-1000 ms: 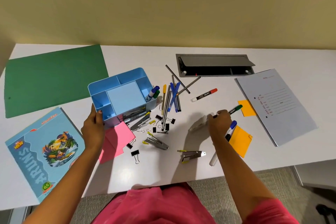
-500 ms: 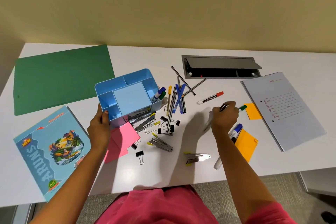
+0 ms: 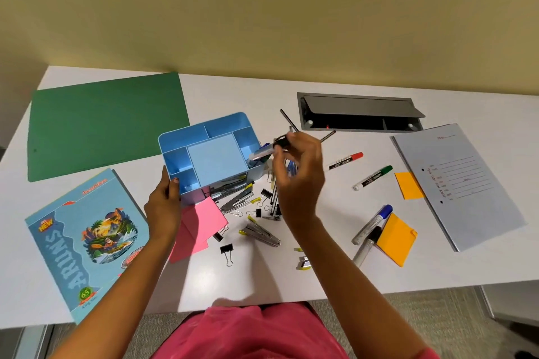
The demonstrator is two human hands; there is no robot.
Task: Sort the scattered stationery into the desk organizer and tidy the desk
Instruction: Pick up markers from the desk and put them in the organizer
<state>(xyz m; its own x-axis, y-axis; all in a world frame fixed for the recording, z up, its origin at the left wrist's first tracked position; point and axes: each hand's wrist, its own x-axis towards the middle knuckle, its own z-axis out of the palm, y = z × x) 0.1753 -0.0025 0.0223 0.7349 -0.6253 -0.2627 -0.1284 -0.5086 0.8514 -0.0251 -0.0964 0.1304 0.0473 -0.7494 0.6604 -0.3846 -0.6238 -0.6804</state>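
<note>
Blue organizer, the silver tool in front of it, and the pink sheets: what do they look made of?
Blue organizer: probably moulded plastic with a satin finish. It has even colour, thin walls and rounded corners.
Silver tool: likely metal. It is shiny with bright glints, and its yellow tips may be plastic.
Pink sheets: paper, matte. They are thin and flat, they overlap, and their corners are crisp.

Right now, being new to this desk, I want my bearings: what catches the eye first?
The blue organizer sits centre, its near-left corner held by the left hand. The right hand pinches a dark marker by its right wall. A green folder lies far left.
</note>
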